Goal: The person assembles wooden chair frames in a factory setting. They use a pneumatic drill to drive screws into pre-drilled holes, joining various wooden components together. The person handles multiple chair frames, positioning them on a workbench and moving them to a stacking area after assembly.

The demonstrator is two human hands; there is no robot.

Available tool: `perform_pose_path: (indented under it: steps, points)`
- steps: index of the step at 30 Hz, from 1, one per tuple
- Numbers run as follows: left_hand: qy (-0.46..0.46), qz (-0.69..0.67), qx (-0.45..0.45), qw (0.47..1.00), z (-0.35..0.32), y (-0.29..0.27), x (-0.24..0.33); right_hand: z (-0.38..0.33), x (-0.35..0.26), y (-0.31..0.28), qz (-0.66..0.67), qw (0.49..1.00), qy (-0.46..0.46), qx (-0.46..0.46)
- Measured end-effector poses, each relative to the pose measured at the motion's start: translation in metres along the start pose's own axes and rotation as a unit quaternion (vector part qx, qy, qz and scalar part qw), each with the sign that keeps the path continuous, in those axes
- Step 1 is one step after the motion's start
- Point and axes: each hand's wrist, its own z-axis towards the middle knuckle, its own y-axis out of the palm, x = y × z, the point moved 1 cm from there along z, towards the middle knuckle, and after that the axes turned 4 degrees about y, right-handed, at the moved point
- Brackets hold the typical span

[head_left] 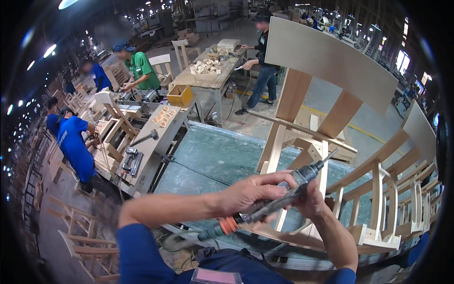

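Observation:
My left hand [257, 191] is wrapped round the dark body of a power screwdriver [276, 201], probably air-driven. Its pointed bit tilts up and to the right, and an orange and green coupling sits at its lower end. Around the front of the tool, near the bit, my right hand [312, 199] is closed as well. Just beyond the bit stands a pale wooden chair frame [321, 173] with a broad curved backrest board [326, 61]. The bit overlaps the frame in view; whether they touch I cannot tell.
More chair frames [378, 208] line the right side of the green-topped table [213, 146]. On the left bench lie a nail gun [132, 161], a hammer [144, 137] and a yellow box [180, 96]. Several people work nearby, one in a green shirt [143, 73].

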Motion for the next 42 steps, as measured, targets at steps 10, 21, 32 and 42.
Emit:
perform_pose_path:
  steps: [10, 21, 32, 42]
  points:
    - [0.189, 0.07, -0.033, 0.979, 0.026, 0.045, -0.017, 0.004, -0.062, 0.023, 0.247, 0.951, -0.101, 0.155]
    - [0.651, 0.473, 0.104, 0.584, 0.095, 0.027, -0.075, -0.036, -0.054, 0.048, 0.22, 0.969, -0.072, 0.084]
    - [0.519, 0.229, 0.167, 0.806, 0.077, 0.073, 0.065, -0.065, 0.033, -0.021, 0.487, 0.827, -0.101, 0.262]
    - [0.618, 0.13, 0.099, 0.769, 0.007, 0.087, 0.036, -0.081, 0.054, -0.026, 0.524, 0.798, -0.172, 0.242]
